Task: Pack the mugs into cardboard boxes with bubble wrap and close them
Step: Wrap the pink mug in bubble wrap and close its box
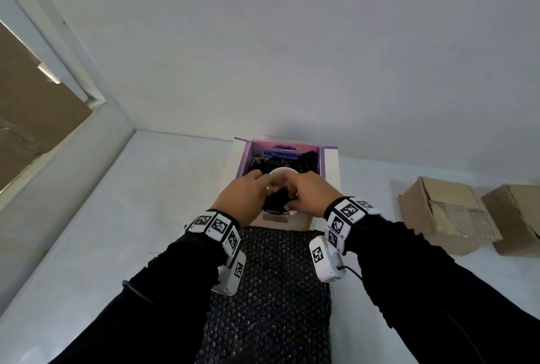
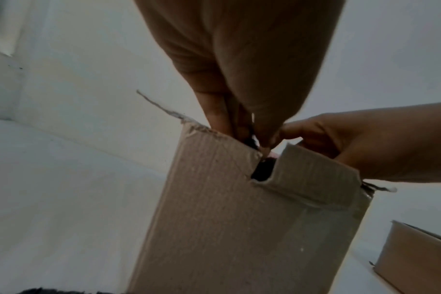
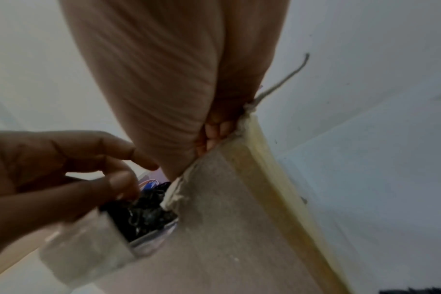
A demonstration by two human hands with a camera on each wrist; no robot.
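Note:
An open cardboard box (image 1: 330, 168) with a purple lining stands in the middle of the table. Inside it a white mug (image 1: 281, 173) shows above crumpled black bubble wrap (image 1: 277, 198). Both hands meet over the box's near side. My left hand (image 1: 263, 185) and right hand (image 1: 293, 192) curl their fingers round the black wrap at the mug. The left wrist view shows my left hand (image 2: 254, 139) reaching into the box (image 2: 239, 228). The right wrist view shows my right hand (image 3: 212, 137) tucked inside the box's edge, beside the wrap (image 3: 144, 212). Most of the mug is hidden.
A flat sheet of black bubble wrap (image 1: 271, 290) lies on the table between my forearms. At the right stand two closed brown cardboard boxes (image 1: 447, 214) (image 1: 517, 217). A white wall rises just behind the open box, with a window frame (image 1: 58, 71) at the left.

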